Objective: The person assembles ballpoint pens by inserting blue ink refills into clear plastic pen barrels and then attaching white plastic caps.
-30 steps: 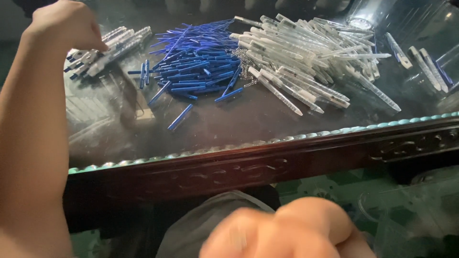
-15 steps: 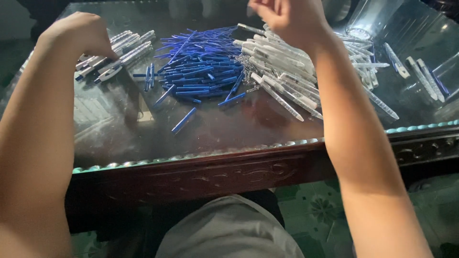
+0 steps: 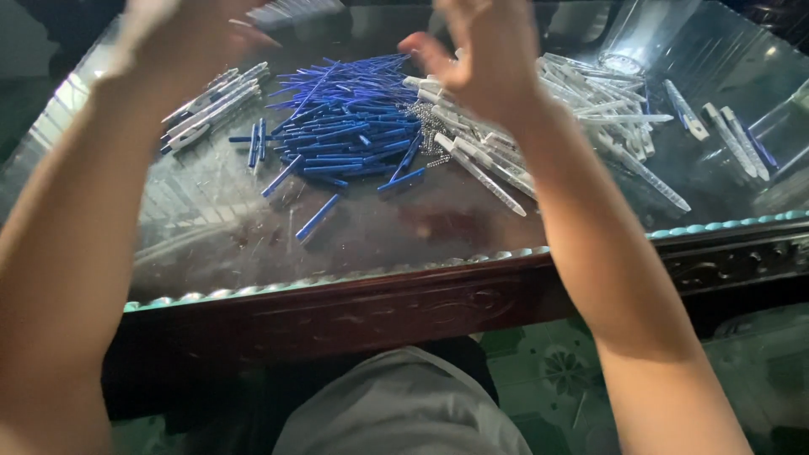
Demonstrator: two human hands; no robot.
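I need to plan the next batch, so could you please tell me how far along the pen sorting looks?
Done: a small group of finished-looking white pens lies at the table's left. In hand: nothing clearly; the left hand is blurred and the right hand hovers with fingers spread above the piles. Left: a large heap of blue plastic refill sticks and a big pile of clear pen barrels on the glass tabletop.

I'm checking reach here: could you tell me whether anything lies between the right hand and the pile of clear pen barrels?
Nothing visible: the right hand hovers open directly above the clear pen barrels.
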